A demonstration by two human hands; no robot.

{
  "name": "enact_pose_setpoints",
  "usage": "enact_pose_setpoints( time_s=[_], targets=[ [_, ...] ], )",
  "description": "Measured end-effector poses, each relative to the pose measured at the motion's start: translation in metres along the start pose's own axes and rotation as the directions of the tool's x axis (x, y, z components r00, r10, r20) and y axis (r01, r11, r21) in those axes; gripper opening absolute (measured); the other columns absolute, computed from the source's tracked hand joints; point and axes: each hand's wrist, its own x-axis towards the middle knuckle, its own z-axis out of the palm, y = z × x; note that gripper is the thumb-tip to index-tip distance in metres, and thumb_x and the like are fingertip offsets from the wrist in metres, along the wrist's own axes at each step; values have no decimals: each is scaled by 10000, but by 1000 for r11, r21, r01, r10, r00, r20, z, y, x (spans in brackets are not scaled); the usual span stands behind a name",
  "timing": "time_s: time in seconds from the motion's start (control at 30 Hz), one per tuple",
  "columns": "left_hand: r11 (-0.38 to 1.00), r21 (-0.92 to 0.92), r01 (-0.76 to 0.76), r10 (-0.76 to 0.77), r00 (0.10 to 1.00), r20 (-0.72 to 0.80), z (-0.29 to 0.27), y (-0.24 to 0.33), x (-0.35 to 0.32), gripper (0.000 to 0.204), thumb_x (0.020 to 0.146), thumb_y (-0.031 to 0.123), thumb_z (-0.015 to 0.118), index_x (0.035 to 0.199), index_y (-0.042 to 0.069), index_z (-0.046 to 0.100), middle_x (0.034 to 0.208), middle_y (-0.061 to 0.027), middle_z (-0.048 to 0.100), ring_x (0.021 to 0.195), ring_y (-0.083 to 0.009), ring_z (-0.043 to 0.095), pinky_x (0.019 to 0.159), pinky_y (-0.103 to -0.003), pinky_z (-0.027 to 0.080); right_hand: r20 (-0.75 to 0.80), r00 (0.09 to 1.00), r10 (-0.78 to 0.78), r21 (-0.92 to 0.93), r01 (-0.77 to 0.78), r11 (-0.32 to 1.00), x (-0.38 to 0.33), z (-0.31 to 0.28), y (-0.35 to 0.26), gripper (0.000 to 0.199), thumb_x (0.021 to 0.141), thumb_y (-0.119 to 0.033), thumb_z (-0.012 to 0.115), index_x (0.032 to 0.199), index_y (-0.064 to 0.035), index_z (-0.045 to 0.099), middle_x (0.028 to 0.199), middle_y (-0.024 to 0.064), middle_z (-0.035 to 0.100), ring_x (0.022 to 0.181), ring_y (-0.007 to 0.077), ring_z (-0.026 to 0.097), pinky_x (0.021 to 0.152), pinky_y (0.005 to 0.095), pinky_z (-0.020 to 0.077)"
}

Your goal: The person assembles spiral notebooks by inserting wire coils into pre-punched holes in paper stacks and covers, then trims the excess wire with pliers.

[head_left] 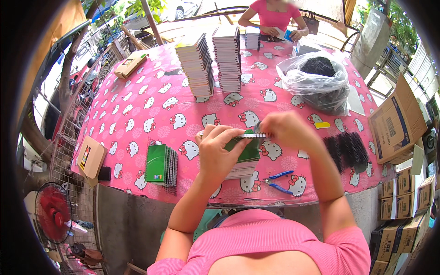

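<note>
A notebook is held on edge by my left hand, fingers behind it and thumb in front. Dark rings of a spiral coil show along its upper edge towards the right. My right hand is closed at that end of the coil, fingers curled and somewhat blurred by motion. Below the held notebook stands a stack of green-covered notebooks, partly hidden by my left hand. Blue-handled cutting pliers lie spread on the table to the right of this stack.
Green spiral notebooks are piled at left. Two tall notebook stacks stand beyond my hands. At right are black coils, a plastic bag of black material and a cardboard box. Another person handles booklets across the pink-covered table.
</note>
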Motion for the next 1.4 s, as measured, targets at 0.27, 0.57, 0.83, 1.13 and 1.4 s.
enact_pose_setpoints(
  time_s=[0.27, 0.57, 0.83, 1.13, 1.4],
  targets=[
    [995, -77, -56, 53, 998, -42, 6, 4, 9, 253, 638, 125, 832, 858, 86, 713, 814, -37, 668, 844, -206, 590, 751, -349, 479, -110, 851, 513, -383, -513, 768, -94, 62, 203, 657, 677, -280, 778, 1239, -76, 506, 1161, 171, 613, 1155, 358, 546, 925, 458, 469],
    [993, -105, 45, -45, 999, 3, 5, 7, 13, 357, 615, 156, 847, 918, 63, 682, 827, -56, 665, 827, -204, 604, 775, -337, 463, -88, 993, 82, 462, -33, 886, -25, -6, 135, 429, 671, -24, 677, 1089, 23, 597, 976, 113, 671, 878, 241, 656, 718, 365, 541],
    [992, -111, 60, -64, 997, -38, -2, -7, 9, 367, 633, 97, 835, 953, 46, 663, 945, -86, 642, 896, -227, 618, 779, -331, 493, -109, 980, 169, 21, -167, 986, 31, -17, 50, 399, 620, 45, 665, 1016, 11, 620, 854, 100, 661, 767, 149, 619, 690, 295, 489],
    [511, -778, 365, -521, 851, 56, -14, -34, -25, 330, 782, -133, 659, 1099, -43, 646, 981, -115, 683, 847, -129, 648, 771, -267, 559, 66, 989, 130, 418, -146, 896, 54, -6, 12, 396, 600, 44, 656, 987, -24, 596, 802, 40, 592, 770, 102, 531, 707, 268, 463],
    [401, -869, 289, -385, 914, 126, -18, -51, -29, 282, 767, -120, 691, 1036, -47, 651, 980, -129, 688, 858, -147, 660, 762, -272, 563, -297, 795, 529, -447, -605, 659, -9, 48, 110, 392, 732, -81, 644, 1096, -92, 498, 1099, 122, 612, 1014, 351, 603, 755, 482, 509]
  ],
)
